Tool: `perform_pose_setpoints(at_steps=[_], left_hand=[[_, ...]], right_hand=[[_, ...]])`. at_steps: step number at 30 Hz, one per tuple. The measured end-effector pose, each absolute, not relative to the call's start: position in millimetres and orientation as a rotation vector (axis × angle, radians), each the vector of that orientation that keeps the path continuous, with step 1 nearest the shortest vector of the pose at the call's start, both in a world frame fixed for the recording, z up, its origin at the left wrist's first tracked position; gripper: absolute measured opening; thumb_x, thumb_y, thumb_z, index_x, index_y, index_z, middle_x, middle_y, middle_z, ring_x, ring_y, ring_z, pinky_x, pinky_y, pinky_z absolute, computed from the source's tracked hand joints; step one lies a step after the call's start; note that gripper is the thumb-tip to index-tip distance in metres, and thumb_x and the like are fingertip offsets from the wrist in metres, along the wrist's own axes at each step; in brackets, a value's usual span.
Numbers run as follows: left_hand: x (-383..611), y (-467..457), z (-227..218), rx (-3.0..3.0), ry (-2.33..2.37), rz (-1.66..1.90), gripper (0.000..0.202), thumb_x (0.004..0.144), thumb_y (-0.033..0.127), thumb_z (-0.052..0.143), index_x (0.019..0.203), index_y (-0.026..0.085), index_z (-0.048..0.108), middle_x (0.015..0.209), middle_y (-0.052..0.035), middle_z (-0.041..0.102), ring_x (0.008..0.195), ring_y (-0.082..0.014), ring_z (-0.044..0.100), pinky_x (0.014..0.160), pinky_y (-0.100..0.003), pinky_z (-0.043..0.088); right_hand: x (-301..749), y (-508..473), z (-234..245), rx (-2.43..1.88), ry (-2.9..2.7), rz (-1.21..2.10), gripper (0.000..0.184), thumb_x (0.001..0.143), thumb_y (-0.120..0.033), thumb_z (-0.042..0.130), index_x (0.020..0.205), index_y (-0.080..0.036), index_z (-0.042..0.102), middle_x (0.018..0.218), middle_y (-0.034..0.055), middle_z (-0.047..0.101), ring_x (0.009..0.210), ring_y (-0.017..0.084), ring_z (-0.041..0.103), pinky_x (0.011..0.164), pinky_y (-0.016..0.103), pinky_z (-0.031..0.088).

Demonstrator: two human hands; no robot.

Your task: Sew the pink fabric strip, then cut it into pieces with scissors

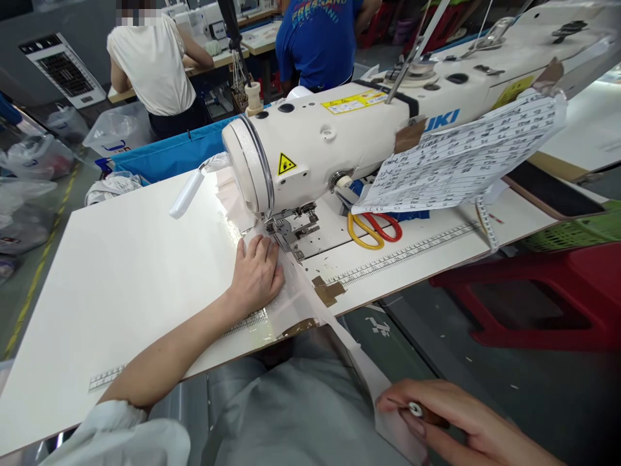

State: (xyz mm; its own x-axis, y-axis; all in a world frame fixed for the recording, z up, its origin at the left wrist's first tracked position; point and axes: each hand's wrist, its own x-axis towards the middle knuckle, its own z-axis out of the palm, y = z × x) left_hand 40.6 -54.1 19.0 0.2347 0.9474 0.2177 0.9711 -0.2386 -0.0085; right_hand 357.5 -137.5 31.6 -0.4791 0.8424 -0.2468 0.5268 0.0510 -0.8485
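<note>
Pale pink fabric (291, 304) lies beneath the head of a white sewing machine (310, 136) and hangs over the table's front edge. My left hand (257, 272) presses on it just in front of the needle area, its fingers bent and close together. Lower right, off the table, my right hand (436, 414) is closed on the trailing end of this fabric. A small brown-handled tool (431, 415) with a round metal end is also in that hand; its exact kind is unclear.
Scissors (366, 232) with yellow and red handles lie right of the needle, under a hanging sheet of handwritten paper (460, 158). A ruler strip (402, 252) runs along the white table (145, 259). A red stool (533, 298) stands right. Two people sit beyond.
</note>
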Motion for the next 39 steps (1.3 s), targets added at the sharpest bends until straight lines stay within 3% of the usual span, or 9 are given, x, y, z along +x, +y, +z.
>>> perform_pose_setpoints(at_steps=[11, 17, 21, 39], left_hand=[[44, -58, 21, -2.372, -1.833, -0.236, 0.044, 0.093, 0.034, 0.035, 0.127, 0.011, 0.050, 0.130, -0.0172, 0.052, 0.126, -0.0335, 0.038, 0.108, -0.059, 0.027], [44, -59, 22, -2.381, -1.842, -0.241, 0.044, 0.093, 0.035, 0.036, 0.127, 0.011, 0.050, 0.129, -0.0170, 0.052, 0.126, -0.0328, 0.038, 0.108, -0.059, 0.028], [44, -59, 22, -2.394, -1.846, -0.246, 0.044, 0.093, 0.036, 0.035, 0.127, 0.012, 0.050, 0.130, -0.0172, 0.052, 0.127, -0.0328, 0.038, 0.108, -0.059, 0.027], [44, -55, 22, -2.357, -1.829, -0.217, 0.041, 0.093, 0.026, 0.033, 0.127, 0.010, 0.049, 0.130, -0.0168, 0.052, 0.127, -0.0320, 0.037, 0.108, -0.058, 0.028]], right_hand=[[334, -111, 32, -1.106, -2.265, 1.442, 0.033, 0.091, -0.045, 0.051, 0.101, -0.023, 0.073, 0.097, 0.0102, 0.071, 0.089, 0.024, 0.066, 0.084, 0.032, 0.054], [317, -101, 34, -0.995, -2.178, 1.536, 0.029, 0.094, -0.037, 0.048, 0.103, -0.020, 0.069, 0.086, 0.0066, 0.070, 0.066, 0.016, 0.065, 0.067, 0.026, 0.055], [306, -95, 36, -0.932, -2.098, 1.637, 0.028, 0.095, -0.037, 0.046, 0.102, -0.019, 0.067, 0.084, 0.0054, 0.068, 0.061, 0.014, 0.063, 0.057, 0.022, 0.052], [277, -75, 28, -0.935, -2.093, 1.637, 0.030, 0.095, -0.037, 0.044, 0.108, -0.018, 0.062, 0.079, 0.0025, 0.064, 0.060, 0.013, 0.061, 0.059, 0.023, 0.050]])
